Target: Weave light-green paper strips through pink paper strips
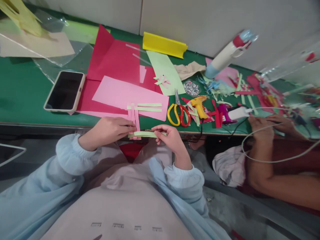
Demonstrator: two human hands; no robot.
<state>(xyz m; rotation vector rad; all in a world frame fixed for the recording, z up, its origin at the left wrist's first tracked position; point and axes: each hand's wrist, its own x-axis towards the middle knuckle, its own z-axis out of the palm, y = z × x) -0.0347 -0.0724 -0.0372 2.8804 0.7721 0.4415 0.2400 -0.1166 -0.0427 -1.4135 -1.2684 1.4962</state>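
At the table's front edge, my left hand (111, 131) is closed, its fingertips pinching a pink paper strip (137, 120). My right hand (171, 137) pinches a light green paper strip (145, 134) between thumb and fingers. The green strip crosses the lower ends of the pink strips. Farther up, two more green strips (150, 109) run rightward from the woven top of the pink ones, over a pink sheet (120, 91). Right of the strips are scissors (178, 110) with one yellow and one red handle loop.
A phone (65, 90) lies at left beside red paper (117, 58). Beyond the scissors are a yellow glue gun (199, 105), a purple glue gun (225, 113) and paper scraps. A bottle (226, 55) stands behind. At right, another person's hands (262, 128) work near a white cable (275, 161).
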